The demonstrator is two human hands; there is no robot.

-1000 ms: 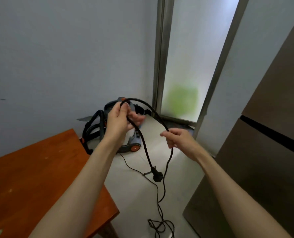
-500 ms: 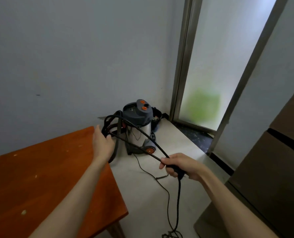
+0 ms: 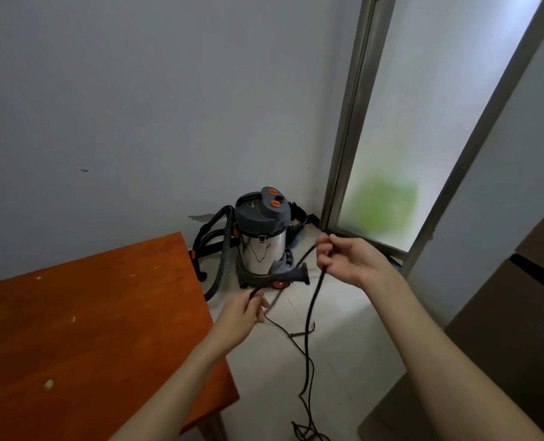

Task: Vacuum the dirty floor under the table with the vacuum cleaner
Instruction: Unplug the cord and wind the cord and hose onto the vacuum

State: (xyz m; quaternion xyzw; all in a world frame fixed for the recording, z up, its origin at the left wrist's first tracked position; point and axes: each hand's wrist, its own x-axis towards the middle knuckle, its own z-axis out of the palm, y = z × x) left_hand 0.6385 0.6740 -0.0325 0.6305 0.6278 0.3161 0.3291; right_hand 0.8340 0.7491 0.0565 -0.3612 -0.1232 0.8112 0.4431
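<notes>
Fingers point(image 3: 323, 249) of right hand point(image 3: 348, 262) now higher on cord point(image 3: 312, 308).

Open floor point(image 3: 343, 361) between the surface point(image 3: 89, 329) and the fridge point(image 3: 502, 361) — my power cord point(image 3: 308, 332) trails across it.

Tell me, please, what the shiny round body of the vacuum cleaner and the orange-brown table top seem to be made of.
Shiny round body of the vacuum cleaner: probably polished steel, since it mirrors the room; its dark grey lid looks like matt plastic.
Orange-brown table top: seemingly varnished wood, with a faint grain and soft sheen; a wood-look laminate is also possible.
</notes>
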